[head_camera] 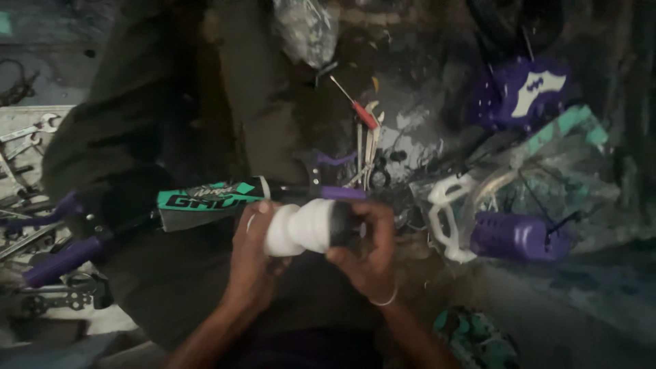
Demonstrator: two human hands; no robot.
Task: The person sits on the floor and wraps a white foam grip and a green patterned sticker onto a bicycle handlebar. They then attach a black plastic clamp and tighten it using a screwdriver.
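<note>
Here, both hands — left hand (249, 256), right hand (365, 256) — fingers wrapped around a white grip (301, 227).

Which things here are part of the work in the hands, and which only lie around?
In hand:
- white handlebar grip, held by the left hand and right hand
- green and black bicycle frame just behind it

Lying about:
- red-handled screwdriver
- wrenches at far left
- purple and white bicycle parts on the right
- clear plastic bag

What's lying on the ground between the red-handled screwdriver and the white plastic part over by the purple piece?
In the head view, between the red-handled screwdriver and the white plastic part lie pale metal wrenches and a few small dark round parts on the grimy ground.
</note>
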